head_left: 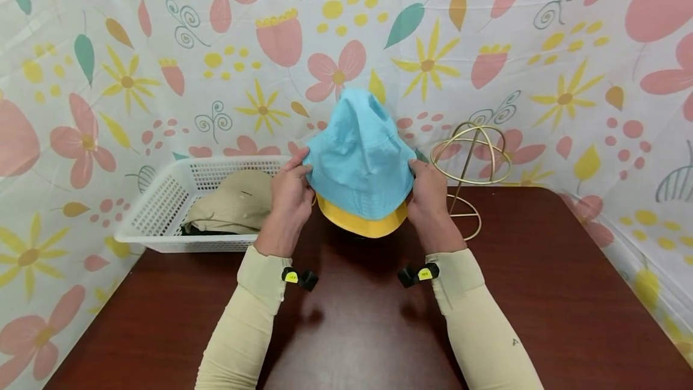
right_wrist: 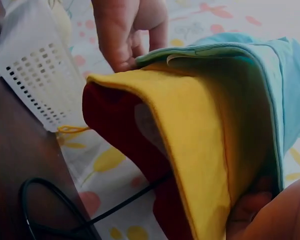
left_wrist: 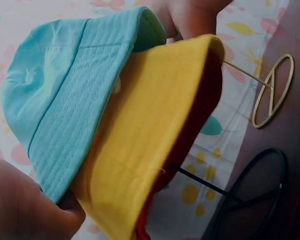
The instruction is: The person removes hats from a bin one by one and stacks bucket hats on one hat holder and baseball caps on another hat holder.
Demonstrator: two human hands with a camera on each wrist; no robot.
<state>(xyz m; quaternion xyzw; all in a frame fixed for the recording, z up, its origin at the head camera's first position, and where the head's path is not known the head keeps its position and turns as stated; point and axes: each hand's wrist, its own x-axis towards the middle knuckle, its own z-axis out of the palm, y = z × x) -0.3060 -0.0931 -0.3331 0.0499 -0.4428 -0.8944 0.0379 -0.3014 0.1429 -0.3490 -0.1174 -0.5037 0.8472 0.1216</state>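
Observation:
A light blue bucket hat (head_left: 360, 155) is held up by its brim, my left hand (head_left: 289, 194) pinching one side and my right hand (head_left: 430, 194) the other. Its brim overlaps a yellow bucket hat (head_left: 363, 221), whose brim shows below. Dark red cloth (right_wrist: 120, 110) shows under the yellow brim, around the post of a black wire stand (left_wrist: 240, 200). In the left wrist view the left thumb presses at the blue brim's edge. The right wrist view shows the right fingers (right_wrist: 252, 205) partly hidden between the blue and yellow brims.
To the left, a white perforated basket (head_left: 157, 209) holds a beige hat (head_left: 233, 203) and something dark. A gold wire hat stand (head_left: 471, 155) stands close to the right hand, bare of any hat. Behind the brown table (head_left: 357, 330) hangs a flowered cloth (head_left: 346, 17).

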